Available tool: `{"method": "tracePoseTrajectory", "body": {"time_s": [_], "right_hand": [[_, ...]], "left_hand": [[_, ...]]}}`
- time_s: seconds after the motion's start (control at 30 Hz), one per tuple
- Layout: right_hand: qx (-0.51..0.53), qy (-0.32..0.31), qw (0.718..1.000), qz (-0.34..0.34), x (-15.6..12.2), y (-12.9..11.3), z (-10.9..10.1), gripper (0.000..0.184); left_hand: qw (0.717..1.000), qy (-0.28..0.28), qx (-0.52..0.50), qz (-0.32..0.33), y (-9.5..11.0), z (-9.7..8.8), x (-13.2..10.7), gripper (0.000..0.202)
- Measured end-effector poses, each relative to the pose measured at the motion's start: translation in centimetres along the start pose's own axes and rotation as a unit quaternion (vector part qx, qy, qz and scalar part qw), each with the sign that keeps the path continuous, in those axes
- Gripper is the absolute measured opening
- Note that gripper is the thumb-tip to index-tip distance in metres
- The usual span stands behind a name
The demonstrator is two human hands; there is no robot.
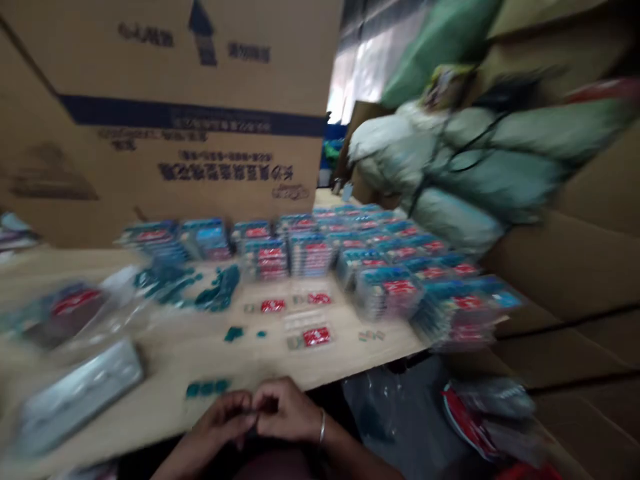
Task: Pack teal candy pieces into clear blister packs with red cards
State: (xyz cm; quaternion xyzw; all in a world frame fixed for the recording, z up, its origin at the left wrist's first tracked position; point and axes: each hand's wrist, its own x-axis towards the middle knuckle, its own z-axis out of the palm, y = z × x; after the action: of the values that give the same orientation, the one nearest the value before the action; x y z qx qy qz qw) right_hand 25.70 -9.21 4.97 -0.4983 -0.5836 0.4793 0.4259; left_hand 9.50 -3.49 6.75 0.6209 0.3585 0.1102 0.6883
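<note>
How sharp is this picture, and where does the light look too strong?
Head view: motion blur smears the whole frame, worst on the right; the print on the cardboard box cannot be read; the stacked packets show only as blue and red; the left hand and right hand are least smeared; a bright patch behind the box is washed out.

Both hands meet low in the view, close to the body. The left hand [224, 419] comes in from the lower left, its forearm angled up and to the right, fingers bent inward toward the other hand. The right hand [286, 410] lies just to its right, back upward, knuckles raised and fingers curled down, its forearm running off to the lower right. The fingertips of both touch in a tight pinch; blur hides anything between them.
</note>
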Motion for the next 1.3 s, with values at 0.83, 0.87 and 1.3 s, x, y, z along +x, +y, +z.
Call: {"method": "tracePoseTrajectory", "body": {"time_s": [0.83,0.87,1.3], "right_hand": [[-0.359,-0.042,0.919,-0.159,5.6,3.3,1.6,0.011],[-0.374,-0.039,0.914,-0.154,5.4,3.2,1.8,0.011],[-0.418,0.006,0.907,-0.055,12.4,1.4,-0.6,0.021]], "left_hand": [[0.834,0.271,0.437,0.199,-6.0,-5.0,0.0,0.011],[0.833,0.275,0.438,0.196,-6.2,-4.9,0.0,0.011],[0.819,0.289,0.445,0.219,-5.9,-5.0,-0.7,0.013]]}}
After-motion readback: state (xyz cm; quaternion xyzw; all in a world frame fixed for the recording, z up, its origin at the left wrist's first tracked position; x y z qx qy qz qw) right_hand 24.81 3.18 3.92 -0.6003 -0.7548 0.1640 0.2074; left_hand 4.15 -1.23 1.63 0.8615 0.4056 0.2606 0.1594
